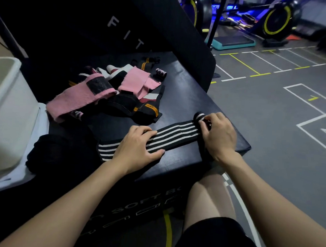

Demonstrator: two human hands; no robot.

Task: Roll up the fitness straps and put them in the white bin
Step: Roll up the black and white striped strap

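A black strap with white stripes (176, 135) lies flat across the near part of a black soft box (187, 98). My left hand (138, 146) presses flat on the strap's left portion with straight fingers. My right hand (217, 135) curls its fingers round the rolled-up right end of the same strap, near the box's right edge. The white bin (7, 116) stands at the left of the box. A pile of loose straps (111, 89), pink ones and black ones with orange stripes, lies behind the striped strap.
A dark rolled bundle (50, 152) sits at the box's near left, beside the bin. A black padded panel (125, 24) leans behind the box. Grey gym floor (271, 109) with painted lines spreads to the right; exercise bikes (275, 20) and a teal step stand far back.
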